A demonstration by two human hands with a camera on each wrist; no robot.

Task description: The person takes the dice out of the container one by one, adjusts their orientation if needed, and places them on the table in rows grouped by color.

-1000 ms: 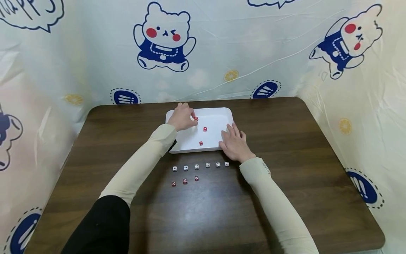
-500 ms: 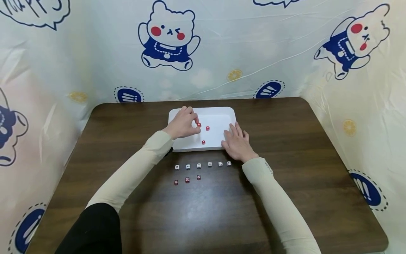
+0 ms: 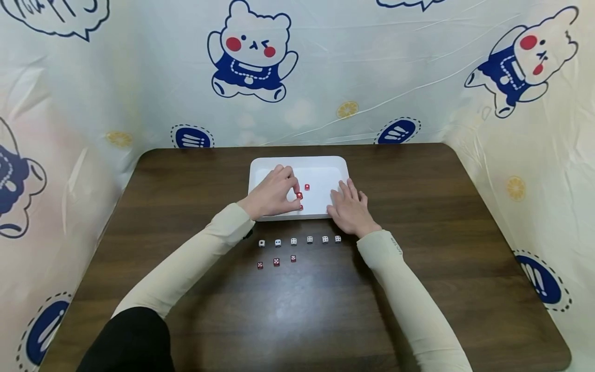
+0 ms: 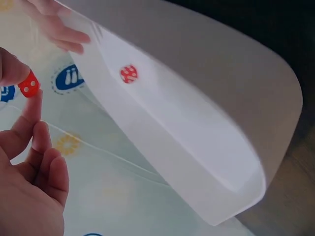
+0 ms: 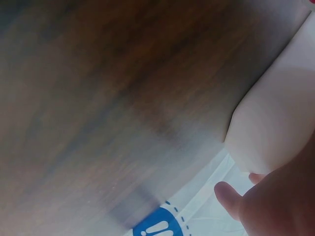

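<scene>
Between thumb and forefinger my left hand [image 3: 275, 194] pinches a red die [image 4: 29, 85], raised over the white tray [image 3: 325, 165]. In the left wrist view the die's white pips show, and the other fingers are loosely bent. Another red die [image 3: 307, 187] lies in the tray just beyond the pinched one. A further red die [image 3: 301, 207] is close to the thumb tip, partly hidden by it. My right hand [image 3: 350, 209] rests on the tray's right front edge with its fingers extended; the tray's outer wall [image 5: 275, 123] shows in the right wrist view.
In front of the tray, a row of several white dice [image 3: 294, 242] lies on the brown table [image 3: 418, 248]. Nearer still is a row of three red dice [image 3: 276, 262]. A printed curtain [image 3: 325, 62] stands behind and beside the table.
My left hand has drawn the red die from the tray's far part toward its near side. My right hand keeps its place on the tray edge. The head view has shifted slightly.
</scene>
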